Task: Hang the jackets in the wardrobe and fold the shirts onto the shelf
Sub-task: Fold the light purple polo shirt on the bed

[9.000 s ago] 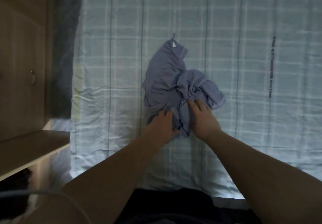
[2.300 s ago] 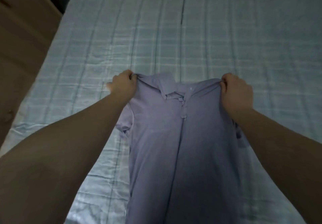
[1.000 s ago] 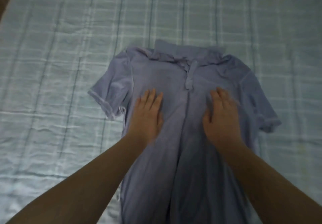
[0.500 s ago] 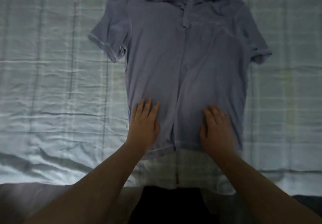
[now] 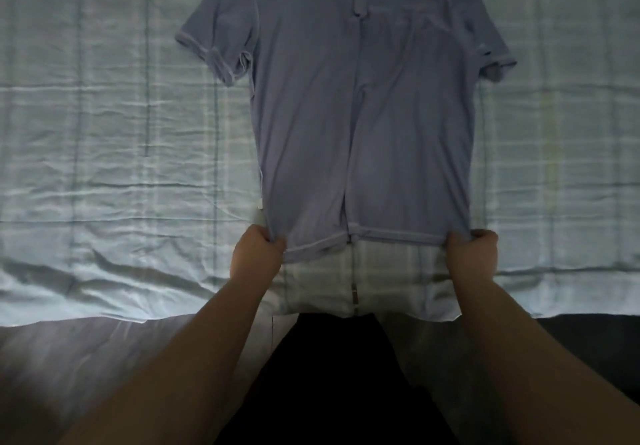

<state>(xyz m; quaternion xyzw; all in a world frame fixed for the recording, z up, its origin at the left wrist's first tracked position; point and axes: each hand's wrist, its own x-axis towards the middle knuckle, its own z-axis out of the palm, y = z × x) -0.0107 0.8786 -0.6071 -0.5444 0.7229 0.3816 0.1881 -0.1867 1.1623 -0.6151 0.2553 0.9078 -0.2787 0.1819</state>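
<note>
A lavender short-sleeved polo shirt (image 5: 360, 125) lies flat and face up on the bed, collar at the far end and partly cut off by the top of the frame, both sleeves spread out. My left hand (image 5: 258, 254) is closed on the hem's left corner. My right hand (image 5: 472, 254) is closed on the hem's right corner. The hem is stretched straight between the two fists, close to the near edge of the bed.
The bed is covered by a pale blue checked sheet (image 5: 104, 132), wrinkled on the left. Its near edge (image 5: 138, 316) runs across the frame just below my hands. Dark clothing on my body (image 5: 332, 375) shows beneath it.
Half a second ago both palms lay flat on the lower shirt. They have since slid outward to the hem corners and closed on the fabric.
</note>
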